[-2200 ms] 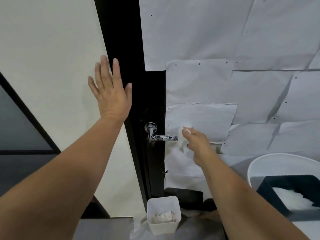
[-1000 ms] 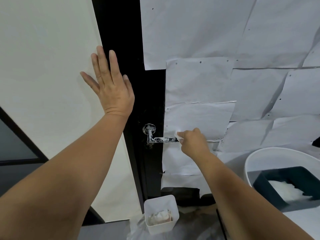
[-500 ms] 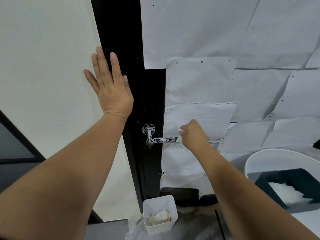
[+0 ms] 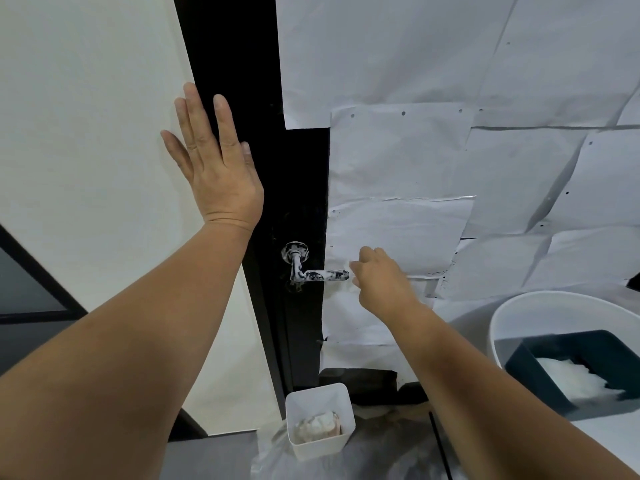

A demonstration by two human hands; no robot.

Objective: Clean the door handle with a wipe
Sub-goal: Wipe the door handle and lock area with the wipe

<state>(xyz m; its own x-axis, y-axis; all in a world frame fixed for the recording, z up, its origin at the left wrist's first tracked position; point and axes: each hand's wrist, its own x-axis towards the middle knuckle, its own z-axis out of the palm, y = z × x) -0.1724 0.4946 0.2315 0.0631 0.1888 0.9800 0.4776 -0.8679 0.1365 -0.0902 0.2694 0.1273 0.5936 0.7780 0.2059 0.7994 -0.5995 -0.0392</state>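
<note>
against the black door (image 4: pixel 301 174), at its left edge, the left hand (image 4: pixel 218 168) lies flat with fingers straight and spread a little, the palm across the seam where the white wall (image 4: pixel 86 133) meets the dark frame. it holds nothing. lower on the same dark strip sits the door handle (image 4: pixel 317 270), a lever smeared white and black, its round rose to the left and its bar running right toward the paper sheets (image 4: pixel 398 168) that cover the rest of the door. at the free end of that bar the right hand (image 4: pixel 379 280) has its fingers curled, pinching a small white wipe (image 4: pixel 346 265); only a scrap of the wipe shows past the fingertips, touching or just beside the lever's tip, and i cannot tell which. below the handle, near the foot of the door, stands a white square bin (image 4: pixel 320 427) with crumpled used wipes inside. toward the right edge of the view a white round tub (image 4: pixel 540 306) holds a dark blue tray (image 4: pixel 571 344) with white material in it.
</note>
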